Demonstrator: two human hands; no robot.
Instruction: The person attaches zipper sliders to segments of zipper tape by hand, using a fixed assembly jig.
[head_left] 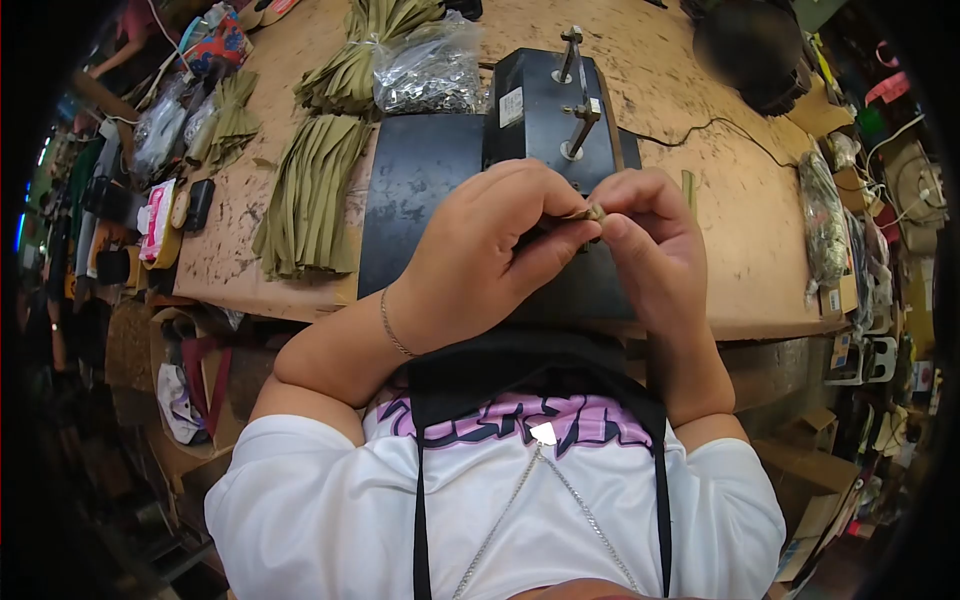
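Both hands meet above the lower end of a black machine with two upright metal posts. Thumb and fingertips of my left hand are pinched on one side of a small olive fabric piece. On its other side, my right hand pinches the same piece. The fingers cover most of it, so its shape is hard to tell. Left of the machine, a bundle of olive strips lies beside a dark flat plate.
A plastic bag of metal parts and another olive strip bundle lie at the back of the worktable. A black cable crosses the right side. Wrapped packages line the right edge. A pink-and-white pack is at left.
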